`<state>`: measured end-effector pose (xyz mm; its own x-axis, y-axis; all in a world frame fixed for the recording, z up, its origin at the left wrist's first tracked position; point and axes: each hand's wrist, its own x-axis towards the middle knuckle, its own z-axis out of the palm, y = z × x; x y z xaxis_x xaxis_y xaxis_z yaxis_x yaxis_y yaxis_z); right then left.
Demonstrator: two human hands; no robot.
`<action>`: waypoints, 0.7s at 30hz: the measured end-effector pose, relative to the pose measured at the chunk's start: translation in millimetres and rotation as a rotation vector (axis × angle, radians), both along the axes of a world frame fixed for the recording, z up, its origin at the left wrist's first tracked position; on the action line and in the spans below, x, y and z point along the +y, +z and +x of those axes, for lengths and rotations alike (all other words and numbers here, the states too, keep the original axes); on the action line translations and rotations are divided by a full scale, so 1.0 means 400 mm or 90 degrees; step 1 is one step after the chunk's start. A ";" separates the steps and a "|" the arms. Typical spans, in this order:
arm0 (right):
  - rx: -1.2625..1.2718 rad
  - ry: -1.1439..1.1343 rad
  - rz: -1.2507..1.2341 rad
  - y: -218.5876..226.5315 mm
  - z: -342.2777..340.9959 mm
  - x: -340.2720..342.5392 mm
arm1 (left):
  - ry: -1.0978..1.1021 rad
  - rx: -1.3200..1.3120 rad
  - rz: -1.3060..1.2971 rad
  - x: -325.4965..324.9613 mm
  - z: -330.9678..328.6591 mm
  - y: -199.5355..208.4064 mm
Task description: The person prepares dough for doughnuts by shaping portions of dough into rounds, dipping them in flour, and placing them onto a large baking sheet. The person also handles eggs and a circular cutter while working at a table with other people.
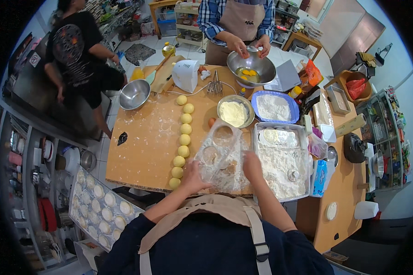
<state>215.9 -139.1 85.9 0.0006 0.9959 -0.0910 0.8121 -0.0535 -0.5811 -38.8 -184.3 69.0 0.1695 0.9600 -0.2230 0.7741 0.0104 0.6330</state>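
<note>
A clear, flour-dusted plastic sheet (pixel 234 158) with round marks is partly lifted off the table in front of me. My left hand (pixel 193 178) is closed on its lower left edge. At the sheet's right side, my right hand (pixel 251 166) is smeared by motion, so its grip does not show. Several yellow dough balls (pixel 185 140) stand in a column left of the sheet. To the right lies a large tray (pixel 280 197) of white flour, with flat dough rounds (pixel 270 135) at its far end and a small round object (pixel 293 174) in the flour.
Beyond the sheet are a bowl of pale yellow filling (pixel 233 114), a brown egg (pixel 211 122) and a blue tub (pixel 293 120) of white powder. A co-worker (pixel 245 27) holds eggshell over a metal bowl (pixel 266 78) with yolks. Dough rounds fill a tray (pixel 135 211) at lower left.
</note>
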 end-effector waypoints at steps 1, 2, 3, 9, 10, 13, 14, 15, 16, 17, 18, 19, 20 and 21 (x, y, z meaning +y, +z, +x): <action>0.000 0.000 0.001 -0.024 -0.015 0.006 | 0.023 -0.053 0.046 -0.003 -0.015 0.001; 0.005 0.097 0.005 -0.067 -0.026 0.017 | 0.024 -0.053 0.047 -0.002 -0.027 0.000; 0.012 0.200 0.007 -0.103 -0.042 0.028 | 0.048 -0.051 0.055 -0.004 -0.043 -0.006; -0.139 0.335 -0.070 -0.097 -0.118 0.080 | 0.104 0.000 0.057 -0.027 -0.081 0.030; -0.140 0.342 -0.068 -0.101 -0.119 0.085 | 0.097 0.007 0.042 -0.030 -0.082 0.036; -0.174 0.322 -0.077 -0.112 -0.108 0.082 | 0.100 -0.003 0.014 -0.046 -0.085 0.030; -0.120 0.319 -0.058 -0.115 -0.100 0.076 | 0.102 -0.003 0.011 -0.052 -0.083 0.025; -0.063 0.316 -0.037 -0.118 -0.094 0.071 | 0.098 0.018 0.004 -0.055 -0.081 0.020; -0.061 0.317 -0.038 -0.120 -0.086 0.062 | 0.093 0.038 -0.004 -0.058 -0.078 0.014; 0.001 0.283 -0.055 -0.122 -0.076 0.048 | 0.093 0.041 -0.005 -0.065 -0.071 0.009; 0.062 0.251 -0.067 -0.113 -0.072 0.042 | 0.087 0.054 -0.016 -0.066 -0.061 0.008; 0.063 0.252 -0.063 -0.104 -0.067 0.032 | 0.080 0.068 -0.026 -0.066 -0.052 0.007; 0.099 0.187 -0.087 -0.094 -0.058 0.018 | 0.082 0.069 -0.022 -0.069 -0.043 0.006; 0.131 0.119 -0.107 -0.082 -0.040 0.008 | 0.068 0.104 -0.041 -0.065 -0.024 0.011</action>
